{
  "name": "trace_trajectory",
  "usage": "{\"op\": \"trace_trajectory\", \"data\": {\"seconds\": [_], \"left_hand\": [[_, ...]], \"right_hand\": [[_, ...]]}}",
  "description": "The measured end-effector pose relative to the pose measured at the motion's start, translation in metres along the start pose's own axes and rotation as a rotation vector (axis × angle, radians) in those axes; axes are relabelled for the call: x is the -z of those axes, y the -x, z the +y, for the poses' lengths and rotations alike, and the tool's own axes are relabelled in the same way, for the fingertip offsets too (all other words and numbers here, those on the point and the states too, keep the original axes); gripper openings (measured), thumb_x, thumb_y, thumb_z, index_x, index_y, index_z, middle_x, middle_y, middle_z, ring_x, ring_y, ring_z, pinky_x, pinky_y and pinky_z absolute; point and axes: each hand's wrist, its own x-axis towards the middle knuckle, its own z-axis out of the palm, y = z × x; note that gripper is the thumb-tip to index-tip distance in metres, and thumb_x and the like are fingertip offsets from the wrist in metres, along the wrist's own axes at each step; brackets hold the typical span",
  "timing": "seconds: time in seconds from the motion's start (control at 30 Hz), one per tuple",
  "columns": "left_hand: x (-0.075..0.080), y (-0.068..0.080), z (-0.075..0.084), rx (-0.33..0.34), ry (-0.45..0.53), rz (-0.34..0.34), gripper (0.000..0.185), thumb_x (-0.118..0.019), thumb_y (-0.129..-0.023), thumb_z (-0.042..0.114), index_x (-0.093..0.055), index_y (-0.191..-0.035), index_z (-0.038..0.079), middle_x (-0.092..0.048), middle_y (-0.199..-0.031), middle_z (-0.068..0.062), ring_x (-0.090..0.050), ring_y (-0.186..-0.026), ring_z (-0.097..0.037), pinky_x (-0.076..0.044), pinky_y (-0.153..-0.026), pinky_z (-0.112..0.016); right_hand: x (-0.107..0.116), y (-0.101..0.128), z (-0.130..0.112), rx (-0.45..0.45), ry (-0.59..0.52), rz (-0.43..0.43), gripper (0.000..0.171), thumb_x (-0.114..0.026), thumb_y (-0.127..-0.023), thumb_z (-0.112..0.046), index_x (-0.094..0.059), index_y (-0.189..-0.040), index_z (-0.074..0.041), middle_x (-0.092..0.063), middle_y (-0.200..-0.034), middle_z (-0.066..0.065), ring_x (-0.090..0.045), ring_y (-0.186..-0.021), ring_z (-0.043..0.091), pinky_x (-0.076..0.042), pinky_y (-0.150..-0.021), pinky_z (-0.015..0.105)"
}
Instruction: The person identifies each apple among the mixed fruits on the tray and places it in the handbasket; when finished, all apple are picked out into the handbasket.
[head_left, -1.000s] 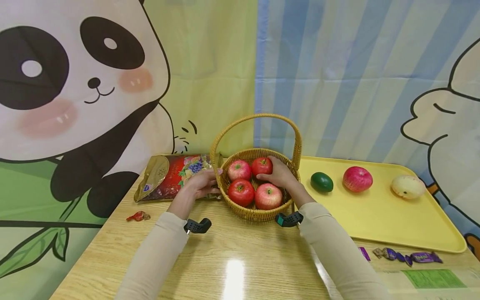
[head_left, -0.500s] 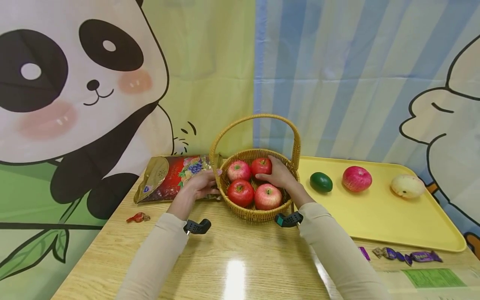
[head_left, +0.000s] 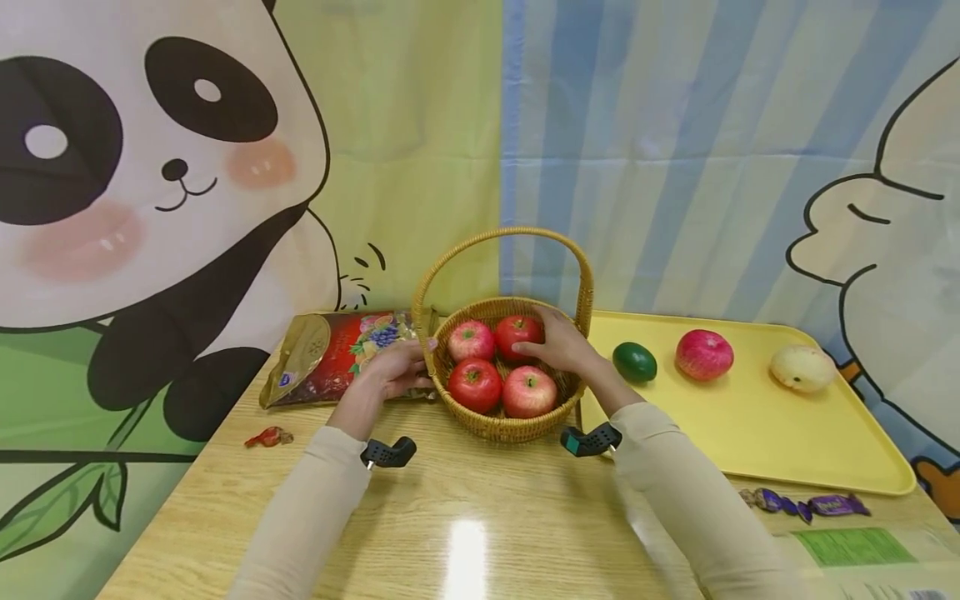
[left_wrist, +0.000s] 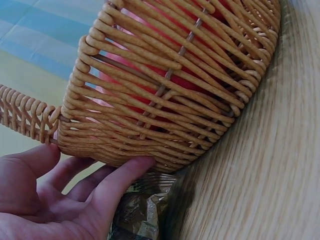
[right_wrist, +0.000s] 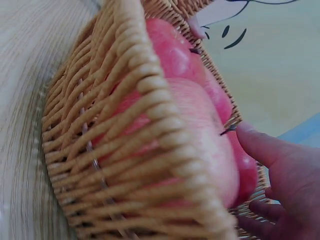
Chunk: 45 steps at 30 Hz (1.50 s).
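A wicker basket (head_left: pixel 510 430) with a tall arched handle (head_left: pixel 517 232) stands on the table, with several apples inside. My left hand (head_left: pixel 393 368) holds its left side, thumb at the rim by the handle's foot. In the left wrist view, that hand's fingers (left_wrist: pixel 117 185) lie along the outer weave. Reaching in from the right, my right hand (head_left: pixel 564 343) grips the far right red apple (head_left: pixel 514 335), thumb on its near side; its fingertips are partly hidden. Beside that apple sit a pinkish apple (head_left: pixel 472 342), a red one (head_left: pixel 475 385) and a paler one (head_left: pixel 529 392).
On the right, a yellow tray (head_left: pixel 720 437) bears a dark green oval fruit (head_left: pixel 634 362), a pink-red apple (head_left: pixel 704 355) and a pale yellow fruit (head_left: pixel 802 368). Left lies a gold-and-red bag (head_left: pixel 330 367); wrapped candies (head_left: pixel 270 437) lie near the edges. Printed curtains (head_left: pixel 420 125) hang behind.
The head view has shifted slightly. My right wrist has swung a little outward to the right, and the red apple in that hand shows somewhat larger. My left hand stays at the basket.
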Motion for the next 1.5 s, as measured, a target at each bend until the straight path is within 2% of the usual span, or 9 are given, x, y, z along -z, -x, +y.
{"op": "trace_trajectory", "data": {"seconds": [0.1, 0.43, 0.6, 0.77, 0.93, 1.07, 1.17, 1.3, 1.5], "left_hand": [[0.003, 0.002, 0.001, -0.001, -0.002, -0.002, 0.05, -0.042, -0.105, 0.023, -0.032, -0.15, 0.001, -0.03, -0.155, -0.023, -0.03, -0.144, -0.036, -0.048, -0.102, -0.049], [0.007, 0.002, 0.005, -0.005, -0.014, 0.001, 0.05, -0.04, -0.106, 0.023, -0.031, -0.15, 0.001, -0.031, -0.154, -0.023, -0.031, -0.143, -0.036, -0.043, -0.106, -0.052], [0.004, 0.0, 0.005, -0.008, -0.012, -0.006, 0.05, -0.04, -0.106, 0.022, -0.031, -0.15, 0.0, -0.03, -0.154, -0.025, -0.03, -0.143, -0.038, -0.045, -0.104, -0.051], [0.001, -0.001, 0.005, -0.008, -0.008, -0.016, 0.05, -0.039, -0.106, 0.021, -0.03, -0.15, -0.001, -0.028, -0.155, -0.024, -0.028, -0.144, -0.037, -0.04, -0.107, -0.055], [-0.002, 0.001, 0.006, 0.0, -0.003, -0.012, 0.049, -0.04, -0.106, 0.021, -0.031, -0.15, 0.001, -0.029, -0.155, -0.022, -0.029, -0.144, -0.036, -0.037, -0.109, -0.056], [-0.001, 0.001, 0.006, 0.001, -0.013, -0.008, 0.05, -0.04, -0.106, 0.021, -0.031, -0.15, 0.001, -0.03, -0.155, -0.022, -0.03, -0.144, -0.036, -0.04, -0.107, -0.055], [0.0, 0.001, 0.005, -0.002, -0.012, -0.006, 0.049, -0.04, -0.106, 0.022, -0.032, -0.15, 0.001, -0.031, -0.155, -0.022, -0.031, -0.143, -0.036, -0.044, -0.104, -0.052], [0.001, 0.0, 0.002, -0.004, -0.01, -0.007, 0.05, -0.041, -0.105, 0.023, -0.033, -0.15, 0.002, -0.032, -0.154, -0.023, -0.033, -0.142, -0.036, -0.049, -0.1, -0.049], [0.0, 0.0, 0.001, 0.001, 0.002, -0.009, 0.051, -0.041, -0.105, 0.024, -0.032, -0.15, 0.001, -0.032, -0.154, -0.024, -0.033, -0.142, -0.036, -0.047, -0.102, -0.051]], "right_hand": [[0.009, 0.004, -0.006, 0.041, 0.017, -0.03, 0.082, -0.07, -0.088, -0.038, -0.032, -0.149, 0.0, -0.036, -0.151, 0.024, -0.034, -0.14, 0.041, -0.033, -0.114, 0.053], [0.041, 0.022, -0.011, 0.159, 0.044, -0.121, 0.08, -0.072, -0.088, -0.033, -0.031, -0.15, -0.003, -0.039, -0.148, 0.024, -0.046, -0.132, 0.039, -0.039, -0.109, 0.054], [0.056, 0.046, -0.007, 0.226, 0.055, -0.151, 0.079, -0.073, -0.088, -0.03, -0.032, -0.149, 0.0, -0.039, -0.149, 0.024, -0.048, -0.131, 0.039, -0.04, -0.107, 0.054], [0.067, 0.076, 0.01, 0.263, 0.057, -0.123, 0.073, -0.073, -0.088, -0.026, -0.038, -0.146, 0.0, -0.047, -0.143, 0.023, -0.051, -0.127, 0.038, -0.049, -0.097, 0.051], [0.079, 0.1, 0.044, 0.237, 0.012, -0.077, 0.066, -0.072, -0.089, -0.026, -0.042, -0.143, -0.001, -0.051, -0.139, 0.022, -0.06, -0.117, 0.036, -0.056, -0.089, 0.045], [0.09, 0.114, 0.069, 0.193, -0.008, -0.044, 0.066, -0.07, -0.09, -0.026, -0.042, -0.143, 0.001, -0.049, -0.141, 0.024, -0.059, -0.117, 0.039, -0.054, -0.091, 0.049], [0.099, 0.123, 0.084, 0.167, 0.006, -0.014, 0.066, -0.07, -0.09, -0.026, -0.042, -0.142, 0.002, -0.05, -0.14, 0.025, -0.057, -0.118, 0.042, -0.052, -0.091, 0.053], [0.108, 0.133, 0.101, 0.136, 0.051, 0.03, 0.065, -0.07, -0.09, -0.027, -0.044, -0.141, 0.004, -0.056, -0.132, 0.027, -0.062, -0.11, 0.042, -0.054, -0.087, 0.052], [0.118, 0.142, 0.128, 0.038, 0.105, 0.072, 0.069, -0.069, -0.09, -0.03, -0.041, -0.141, 0.008, -0.048, -0.138, 0.031, -0.05, -0.121, 0.049, -0.044, -0.095, 0.063]]}}
